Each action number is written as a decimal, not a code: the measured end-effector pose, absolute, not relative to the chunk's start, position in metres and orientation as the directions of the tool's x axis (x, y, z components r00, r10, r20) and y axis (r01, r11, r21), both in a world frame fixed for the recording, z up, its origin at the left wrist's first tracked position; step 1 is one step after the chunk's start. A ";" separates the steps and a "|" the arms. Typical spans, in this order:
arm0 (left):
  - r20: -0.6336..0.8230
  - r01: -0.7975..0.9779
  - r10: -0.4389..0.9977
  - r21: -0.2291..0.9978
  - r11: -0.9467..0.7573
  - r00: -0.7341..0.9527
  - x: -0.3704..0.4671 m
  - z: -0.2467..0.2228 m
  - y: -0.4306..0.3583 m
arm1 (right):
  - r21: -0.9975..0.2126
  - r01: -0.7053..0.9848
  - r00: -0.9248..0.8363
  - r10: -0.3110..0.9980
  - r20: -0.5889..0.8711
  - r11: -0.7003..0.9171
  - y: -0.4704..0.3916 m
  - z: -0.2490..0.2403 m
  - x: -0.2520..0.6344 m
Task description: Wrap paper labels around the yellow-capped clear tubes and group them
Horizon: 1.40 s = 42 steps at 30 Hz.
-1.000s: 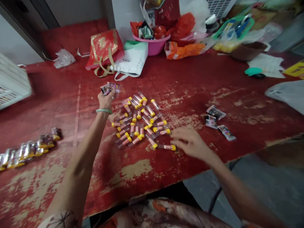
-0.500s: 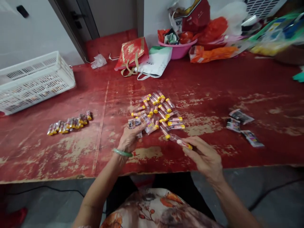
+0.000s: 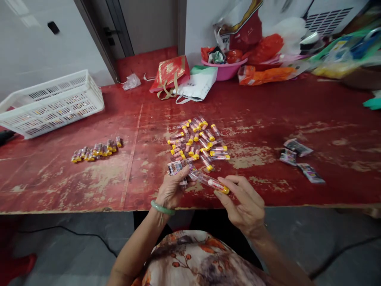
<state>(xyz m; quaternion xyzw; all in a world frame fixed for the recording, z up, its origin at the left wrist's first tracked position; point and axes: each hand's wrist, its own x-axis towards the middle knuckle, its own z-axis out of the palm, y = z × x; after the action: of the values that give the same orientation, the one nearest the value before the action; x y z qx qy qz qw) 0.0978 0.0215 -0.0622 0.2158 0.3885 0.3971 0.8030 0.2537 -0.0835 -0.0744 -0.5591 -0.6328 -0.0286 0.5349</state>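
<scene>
Near the table's front edge, my left hand (image 3: 174,188) pinches several small printed packets (image 3: 175,167). My right hand (image 3: 242,202) grips a clear tube (image 3: 218,185) by its yellow-capped end. The tube's other end meets the packets at my left fingers; whether a packet is inside it I cannot tell. Just beyond my hands lies a loose pile of clear tubes (image 3: 205,139) with yellow caps and pink-and-white contents. On the left is a row of darker filled tubes (image 3: 97,151). Several dark packets (image 3: 311,173) lie on the right.
The worn red table (image 3: 256,107) carries a white crate (image 3: 59,107) at the back left. Red (image 3: 171,73) and white bags (image 3: 198,84) stand at the back middle, beside a pink basin (image 3: 226,71). An orange bag (image 3: 264,74) and other plastic items fill the back right.
My hands have come together nearer the table's front edge. The packets have moved off the pile, and the tube in my right hand now reaches them. The view has shifted slightly.
</scene>
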 end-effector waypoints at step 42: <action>-0.591 -0.539 0.703 0.471 0.698 0.395 0.120 -0.062 -0.004 | -0.325 0.905 0.114 0.582 0.805 0.273 -0.108 -0.084 0.261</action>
<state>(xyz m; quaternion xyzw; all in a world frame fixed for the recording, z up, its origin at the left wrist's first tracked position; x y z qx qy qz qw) 0.1201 -0.0043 -0.0622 0.1020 0.4026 0.3747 0.8290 0.2605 -0.1082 -0.0838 -0.5779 -0.6433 -0.1713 0.4721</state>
